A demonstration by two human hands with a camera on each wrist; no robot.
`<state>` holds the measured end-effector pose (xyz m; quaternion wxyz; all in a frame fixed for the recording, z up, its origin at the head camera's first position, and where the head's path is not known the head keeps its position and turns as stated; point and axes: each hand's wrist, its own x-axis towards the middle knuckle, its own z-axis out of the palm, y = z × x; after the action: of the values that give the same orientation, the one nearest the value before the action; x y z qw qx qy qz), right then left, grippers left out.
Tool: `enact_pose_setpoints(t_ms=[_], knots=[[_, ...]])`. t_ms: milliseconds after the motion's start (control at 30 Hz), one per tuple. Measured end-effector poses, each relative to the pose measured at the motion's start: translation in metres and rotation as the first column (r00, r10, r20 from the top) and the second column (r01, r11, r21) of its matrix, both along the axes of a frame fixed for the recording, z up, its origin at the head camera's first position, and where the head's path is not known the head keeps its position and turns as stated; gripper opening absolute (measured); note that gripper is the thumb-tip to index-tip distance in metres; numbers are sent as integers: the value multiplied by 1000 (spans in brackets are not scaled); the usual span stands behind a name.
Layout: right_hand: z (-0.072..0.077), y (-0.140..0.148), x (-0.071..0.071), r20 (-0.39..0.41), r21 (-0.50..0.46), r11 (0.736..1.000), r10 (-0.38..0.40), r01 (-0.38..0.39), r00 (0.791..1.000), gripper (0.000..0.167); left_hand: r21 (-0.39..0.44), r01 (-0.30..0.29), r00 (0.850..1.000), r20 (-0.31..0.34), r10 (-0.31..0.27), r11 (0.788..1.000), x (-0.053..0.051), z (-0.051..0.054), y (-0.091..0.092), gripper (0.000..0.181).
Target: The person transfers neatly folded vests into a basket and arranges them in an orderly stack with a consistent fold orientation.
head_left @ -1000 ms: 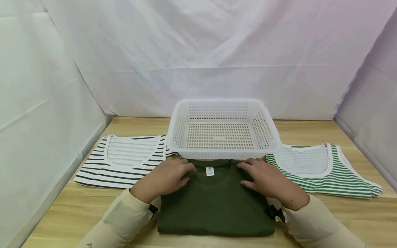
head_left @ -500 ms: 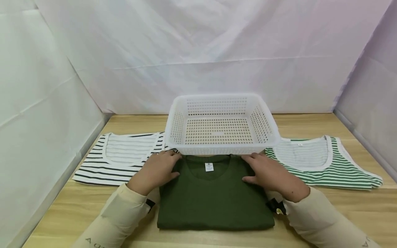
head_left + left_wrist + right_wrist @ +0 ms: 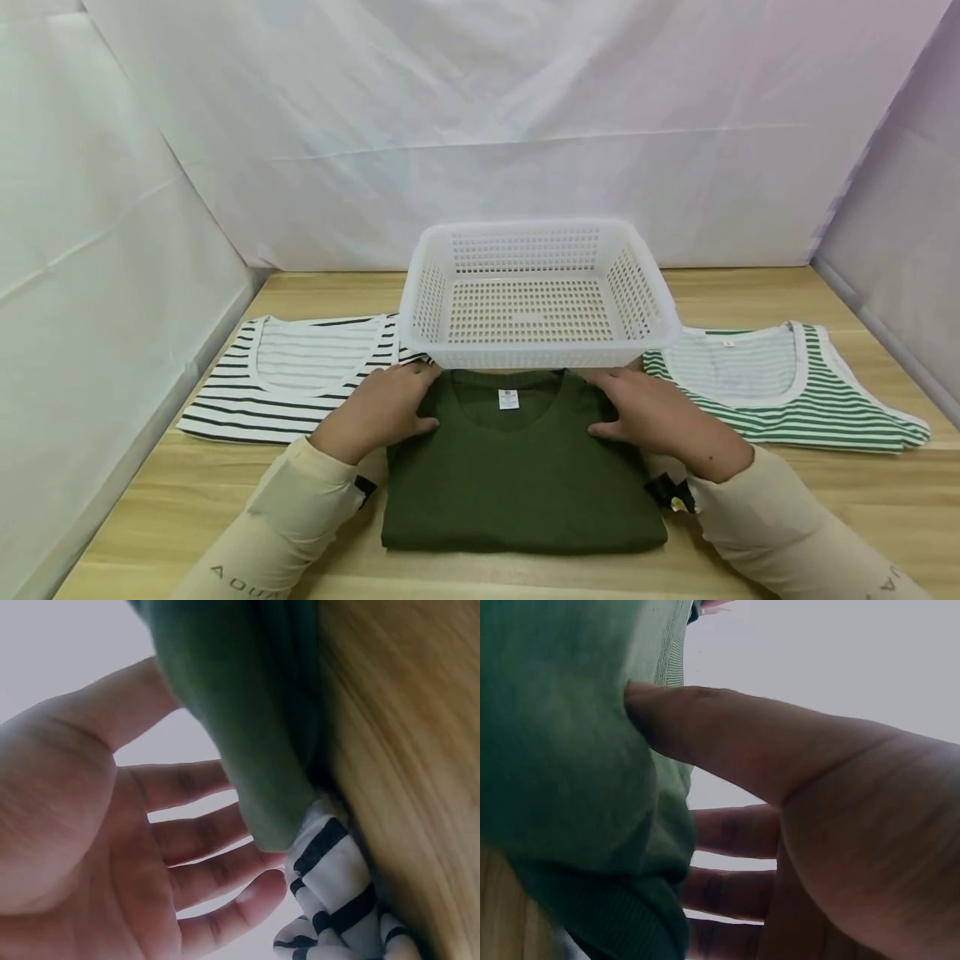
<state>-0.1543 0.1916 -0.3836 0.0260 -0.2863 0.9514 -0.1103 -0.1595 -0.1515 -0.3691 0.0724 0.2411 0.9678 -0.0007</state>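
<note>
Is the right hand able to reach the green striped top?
Probably yes: the green striped top lies beside the right hand, nothing visibly between, though that hand holds the dark green shirt.

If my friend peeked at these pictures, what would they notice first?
Probably the dark green shirt in the middle, with the left hand and right hand at its top corners. Just beyond sits a white basket, between a black-striped top and a green-striped top.
</note>
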Motion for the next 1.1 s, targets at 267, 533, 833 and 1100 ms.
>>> enact_pose_setpoints(t_ms=[267,533,833,1100], knots=[[4,-1,-2,163,-18,999,30,-28,986,33,90,49,999,10,-50,995,0,-2,-1,79],[2,0,-2,174,-14,994,106,-105,979,15,135,37,997,59,-45,990,-2,-3,-1,69],[3,4,-1,223,-21,990,144,-143,964,13,148,-6,994,113,-11,989,0,0,1,51],[10,6,-1,277,-54,986,170,-161,946,13,153,-2,990,137,-19,988,-3,0,-2,32]])
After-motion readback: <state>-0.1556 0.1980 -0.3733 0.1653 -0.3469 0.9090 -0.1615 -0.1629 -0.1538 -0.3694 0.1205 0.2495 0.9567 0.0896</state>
